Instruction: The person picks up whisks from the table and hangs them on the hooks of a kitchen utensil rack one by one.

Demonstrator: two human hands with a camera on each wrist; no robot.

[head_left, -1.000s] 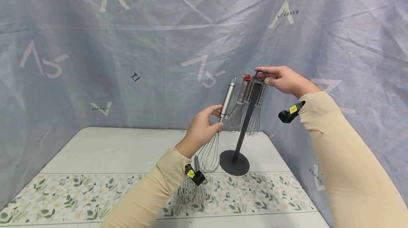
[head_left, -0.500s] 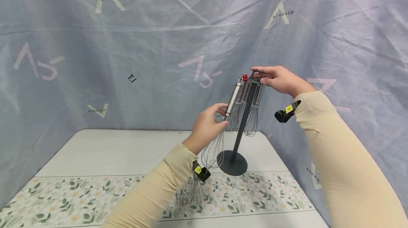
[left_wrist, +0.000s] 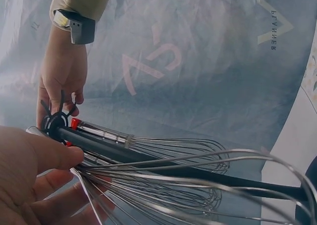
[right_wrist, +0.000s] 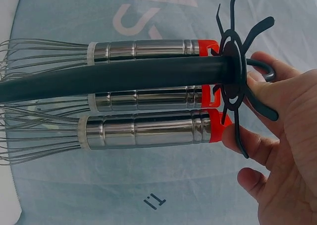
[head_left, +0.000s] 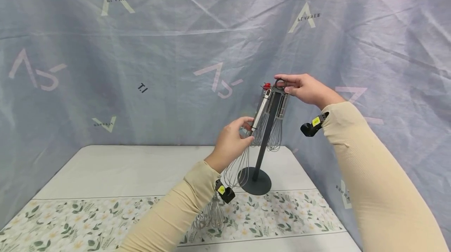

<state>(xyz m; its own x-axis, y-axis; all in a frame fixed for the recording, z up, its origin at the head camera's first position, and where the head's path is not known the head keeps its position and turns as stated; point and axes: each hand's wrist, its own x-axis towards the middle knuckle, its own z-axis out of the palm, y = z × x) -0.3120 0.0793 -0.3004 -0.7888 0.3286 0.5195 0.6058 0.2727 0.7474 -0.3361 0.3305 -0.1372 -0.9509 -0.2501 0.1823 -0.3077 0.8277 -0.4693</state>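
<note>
My left hand [head_left: 230, 142] pinches a metal whisk [head_left: 260, 114] near the bottom of its silver handle, thumb against fingers. The whisk slants, its handle loop up beside the stand's top and its wires down. In the head view I cannot tell whether the loop touches a hook. My right hand [head_left: 305, 87] pinches the ring on top of a dark hook stand [head_left: 265, 142]. From the stand's hooks hang several whisks with shiny handles [right_wrist: 158, 130] and red ends [right_wrist: 216, 126]. The left wrist view shows the held whisk's wires [left_wrist: 237, 183] crossing in front of the post.
More whisks [head_left: 211, 216] lie on the floral strip of the table, partly hidden by the left forearm. The stand's round base [head_left: 255, 185] is on the white tablecloth [head_left: 141, 170]. A grey-blue curtain [head_left: 176, 48] hangs behind and at both sides.
The left hand has carried the whisk rightward, bringing its handle top from apart on the left to right beside the stand's top. The right hand keeps its hold on the ring.
</note>
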